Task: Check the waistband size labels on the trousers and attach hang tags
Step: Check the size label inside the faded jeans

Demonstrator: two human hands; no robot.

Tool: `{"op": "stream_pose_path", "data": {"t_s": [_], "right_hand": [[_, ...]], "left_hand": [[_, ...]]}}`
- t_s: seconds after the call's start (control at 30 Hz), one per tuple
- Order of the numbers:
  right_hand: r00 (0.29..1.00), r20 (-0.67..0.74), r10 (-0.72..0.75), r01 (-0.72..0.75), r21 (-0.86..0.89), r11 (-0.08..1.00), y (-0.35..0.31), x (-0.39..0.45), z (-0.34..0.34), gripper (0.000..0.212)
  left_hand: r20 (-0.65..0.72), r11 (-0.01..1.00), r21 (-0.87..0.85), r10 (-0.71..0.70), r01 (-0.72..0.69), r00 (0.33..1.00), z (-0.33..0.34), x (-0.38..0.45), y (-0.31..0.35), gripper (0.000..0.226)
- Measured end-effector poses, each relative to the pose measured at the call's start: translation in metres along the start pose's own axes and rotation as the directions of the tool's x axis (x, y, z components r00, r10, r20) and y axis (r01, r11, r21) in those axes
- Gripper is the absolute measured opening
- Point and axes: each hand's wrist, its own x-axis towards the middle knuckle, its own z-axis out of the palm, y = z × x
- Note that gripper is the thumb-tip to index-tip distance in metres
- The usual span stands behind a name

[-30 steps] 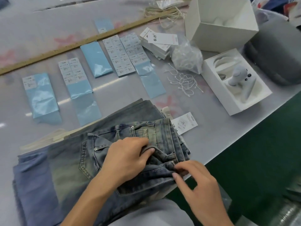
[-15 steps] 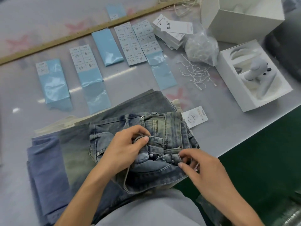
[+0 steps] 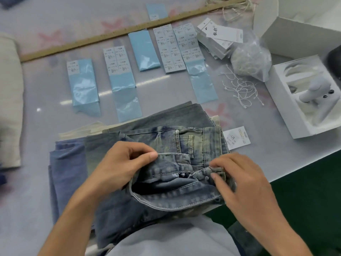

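A stack of folded washed-denim trousers (image 3: pixel 166 141) lies at the near table edge, the top pair's waistband (image 3: pixel 175 198) pulled open toward me. My left hand (image 3: pixel 121 163) pinches the far flap of the waistband between thumb and fingers. My right hand (image 3: pixel 239 180) pinches the button end of the waistband at the right. No size label shows inside the opening. A white hang tag (image 3: pixel 237 137) pokes out from under the stack on the right. A pile of hang tags (image 3: pixel 217 36) lies at the back.
Blue sticker sheets (image 3: pixel 84 84) with white size labels lie in a row behind the trousers. Loose white strings (image 3: pixel 239 89), a clear bag of strings (image 3: pixel 251 60) and an open white box with a white device (image 3: pixel 306 100) sit right. A wooden ruler (image 3: pixel 110 36) crosses behind.
Both hands have pulled the top pair's waistband apart, so its inside now gapes open. My right hand shifted from the lower edge up to the button end.
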Motion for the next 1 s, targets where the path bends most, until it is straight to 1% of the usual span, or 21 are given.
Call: {"op": "stream_pose_path", "data": {"t_s": [0.03, 0.1, 0.2, 0.27, 0.33, 0.37, 0.4, 0.43, 0.47, 0.5, 0.53, 0.57, 0.6, 0.63, 0.67, 0.7, 0.77, 0.83, 0.9, 0.93, 1.0], "right_hand": [[0.999, -0.036, -0.029, 0.030, 0.028, 0.999, -0.004, 0.003, 0.001, 0.017], [0.992, -0.071, -0.108, 0.116, 0.114, 0.987, -0.017, 0.007, 0.008, 0.014], [0.974, 0.016, -0.225, 0.220, 0.158, 0.963, -0.038, 0.010, 0.028, 0.022], [0.951, 0.114, -0.288, 0.273, 0.128, 0.953, -0.044, 0.008, 0.042, 0.028], [0.924, 0.156, -0.350, 0.338, 0.101, 0.936, -0.044, 0.007, 0.049, 0.029], [0.924, 0.137, -0.357, 0.340, 0.129, 0.931, -0.042, 0.006, 0.049, 0.028], [0.944, 0.086, -0.319, 0.300, 0.182, 0.937, -0.038, 0.005, 0.047, 0.025], [0.972, 0.013, -0.235, 0.225, 0.233, 0.946, -0.032, 0.004, 0.041, 0.022], [0.990, -0.062, -0.123, 0.135, 0.252, 0.958, -0.024, 0.002, 0.034, 0.020], [0.992, -0.123, -0.003, 0.032, 0.231, 0.972, -0.015, 0.000, 0.026, 0.020], [0.983, -0.150, 0.110, -0.082, 0.184, 0.980, -0.004, -0.002, 0.018, 0.024], [0.969, -0.137, 0.206, -0.186, 0.146, 0.972, 0.007, -0.006, 0.012, 0.026], [0.955, -0.099, 0.278, -0.263, 0.141, 0.954, 0.017, -0.011, 0.009, 0.027], [0.943, -0.061, 0.326, -0.311, 0.179, 0.933, 0.023, -0.016, 0.008, 0.029], [0.932, -0.037, 0.359, -0.340, 0.250, 0.907, 0.027, -0.021, 0.008, 0.034], [0.919, -0.024, 0.394, -0.365, 0.331, 0.870, 0.029, -0.025, 0.010, 0.040], [0.891, -0.004, 0.454, -0.401, 0.462, 0.791, 0.029, -0.027, 0.014, 0.046], [0.881, -0.005, 0.473, -0.405, 0.510, 0.759, 0.027, -0.026, 0.017, 0.044], [0.884, -0.012, 0.468, -0.397, 0.511, 0.762, 0.026, -0.025, 0.017, 0.035], [0.885, -0.013, 0.465, -0.397, 0.501, 0.769, 0.026, -0.026, 0.017, 0.030], [0.899, -0.016, 0.437, -0.392, 0.414, 0.821, 0.026, -0.025, 0.015, 0.024]], "left_hand": [[-0.024, 0.992, -0.128, -0.017, 0.014, 1.000, 0.005, 0.001, 0.001, 0.012], [-0.024, 0.965, -0.259, -0.036, 0.028, 0.999, 0.013, 0.004, 0.003, 0.015], [0.031, 0.906, -0.419, -0.053, 0.061, 0.998, 0.018, 0.008, 0.008, 0.014], [0.027, 0.886, -0.458, -0.062, 0.067, 0.998, 0.017, 0.011, 0.008, 0.015], [0.018, 0.878, -0.472, -0.077, 0.077, 0.997, 0.016, 0.013, 0.011, 0.015], [0.025, 0.878, -0.472, -0.076, 0.079, 0.997, 0.017, 0.013, 0.013, 0.014], [0.036, 0.884, -0.461, -0.072, 0.080, 0.997, 0.017, 0.014, 0.013, 0.012], [0.041, 0.910, -0.408, -0.065, 0.076, 0.997, 0.019, 0.015, 0.015, 0.010], [0.028, 0.961, -0.270, -0.050, 0.056, 0.998, 0.019, 0.016, 0.017, 0.010], [0.005, 0.999, -0.034, -0.030, 0.030, 1.000, 0.018, 0.017, 0.020, 0.012], [-0.016, 0.965, 0.263, 0.010, -0.005, 1.000, 0.019, 0.018, 0.022, 0.022], [-0.018, 0.849, 0.525, 0.072, -0.052, 0.997, 0.022, 0.018, 0.028, 0.036], [0.021, 0.728, 0.671, 0.170, -0.140, 0.985, 0.027, 0.018, 0.038, 0.048], [0.101, 0.652, 0.716, 0.255, -0.248, 0.962, 0.036, 0.019, 0.049, 0.055], [0.199, 0.607, 0.712, 0.309, -0.354, 0.930, 0.049, 0.021, 0.059, 0.058], [0.297, 0.567, 0.698, 0.327, -0.437, 0.897, 0.064, 0.025, 0.065, 0.058], [0.429, 0.470, 0.716, 0.288, -0.517, 0.856, 0.098, 0.035, 0.070, 0.053], [0.497, 0.398, 0.729, 0.253, -0.558, 0.830, 0.121, 0.040, 0.067, 0.040], [0.514, 0.427, 0.695, 0.268, -0.578, 0.815, 0.124, 0.043, 0.062, 0.021], [0.500, 0.459, 0.683, 0.275, -0.569, 0.821, 0.121, 0.043, 0.057, 0.022], [0.429, 0.529, 0.684, 0.265, -0.502, 0.863, 0.108, 0.042, 0.047, 0.038]]}}
